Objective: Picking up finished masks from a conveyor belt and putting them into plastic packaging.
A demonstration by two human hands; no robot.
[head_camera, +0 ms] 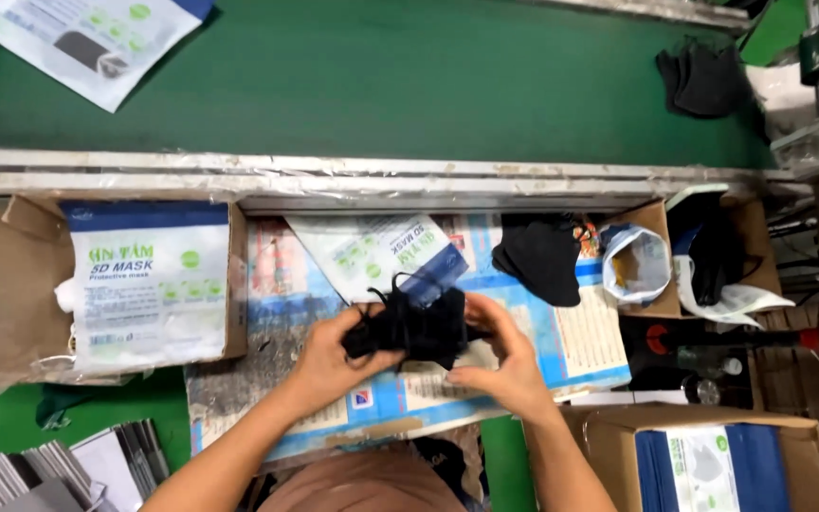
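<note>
Above counter (561,351), both hands grasp stack of black masks (414,327): left hand (334,356) clenched on left end, right hand (509,356) cupping right end. Risk: loose ear loops snag fingers, stack fans apart, mask drops beside open pouch (381,251).

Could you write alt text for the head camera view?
Two hands, left and right, hold a bundle of black masks over a printed work surface. A box of white pouches sits left; a green conveyor runs beyond.
</note>
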